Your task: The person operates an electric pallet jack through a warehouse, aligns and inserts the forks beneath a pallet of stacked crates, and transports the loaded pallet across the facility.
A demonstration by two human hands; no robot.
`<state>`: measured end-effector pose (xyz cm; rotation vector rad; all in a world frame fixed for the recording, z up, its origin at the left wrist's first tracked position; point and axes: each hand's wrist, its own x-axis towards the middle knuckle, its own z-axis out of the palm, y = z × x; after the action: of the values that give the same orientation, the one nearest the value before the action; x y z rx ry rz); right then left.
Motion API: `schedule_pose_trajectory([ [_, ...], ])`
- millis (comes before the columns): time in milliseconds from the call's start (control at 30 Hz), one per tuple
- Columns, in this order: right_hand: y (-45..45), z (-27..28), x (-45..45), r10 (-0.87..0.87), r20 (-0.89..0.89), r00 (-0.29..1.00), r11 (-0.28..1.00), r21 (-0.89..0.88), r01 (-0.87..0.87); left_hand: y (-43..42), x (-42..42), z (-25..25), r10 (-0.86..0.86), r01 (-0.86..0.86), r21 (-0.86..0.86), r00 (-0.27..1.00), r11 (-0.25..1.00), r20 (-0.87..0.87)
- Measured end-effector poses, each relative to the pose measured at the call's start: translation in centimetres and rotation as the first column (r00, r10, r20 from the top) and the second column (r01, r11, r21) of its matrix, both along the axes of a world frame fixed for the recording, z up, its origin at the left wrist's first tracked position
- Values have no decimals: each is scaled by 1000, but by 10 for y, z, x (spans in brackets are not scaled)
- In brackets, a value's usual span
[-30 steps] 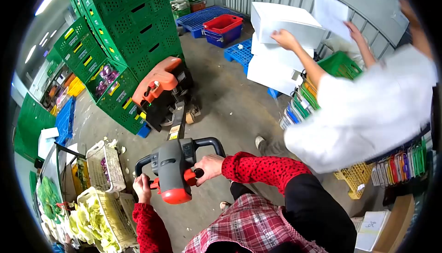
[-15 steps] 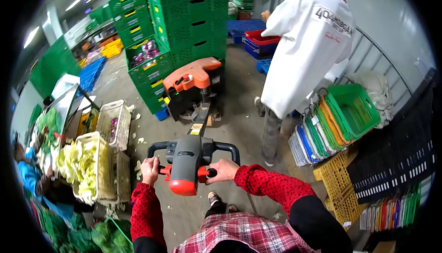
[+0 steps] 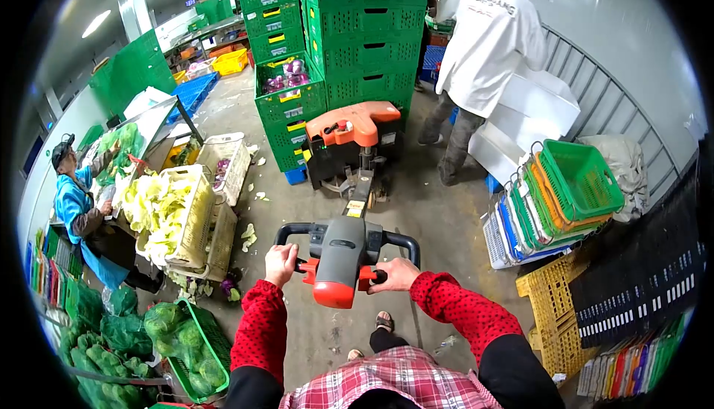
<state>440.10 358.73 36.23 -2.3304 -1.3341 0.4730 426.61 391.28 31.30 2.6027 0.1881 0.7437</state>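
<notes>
My left hand [image 3: 281, 264] is wrapped round the left grip of the pallet jack handle [image 3: 342, 253], which has a grey head with a red end and black loops. On the right grip, my right hand [image 3: 398, 274] is closed too, beside a red lever. The handle's shaft runs forward to the orange and black jack body [image 3: 353, 124]. Tall stacks of green crates [image 3: 364, 44] stand just beyond it. One open crate at their left holds purple produce [image 3: 290, 78].
A person in white [image 3: 491, 44] stands front right near white boxes [image 3: 528, 111]. Stacked baskets [image 3: 576, 182] and a yellow pallet [image 3: 554, 312] are at the right. At left, a person in blue [image 3: 78, 201] is beside leafy crates [image 3: 167, 216]; a green crate of cabbages [image 3: 197, 353] is lower left.
The view has swung left and levelled. The person in white, earlier close at the right with a sheet in hand, is now farther forward, back turned. Both my hands stay on the handle.
</notes>
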Motion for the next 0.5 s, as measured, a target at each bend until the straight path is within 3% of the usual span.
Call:
schedule_pose_trajectory([
  [267,-21,-28,-58,21,-23,999,997,77,-20,-23,-57,-18,41,-43,-75,999,996,-25],
  [500,-42,-26,-108,36,-25,999,999,41,-35,-48,-108,-27,79,-78,19,996,997,-34],
])
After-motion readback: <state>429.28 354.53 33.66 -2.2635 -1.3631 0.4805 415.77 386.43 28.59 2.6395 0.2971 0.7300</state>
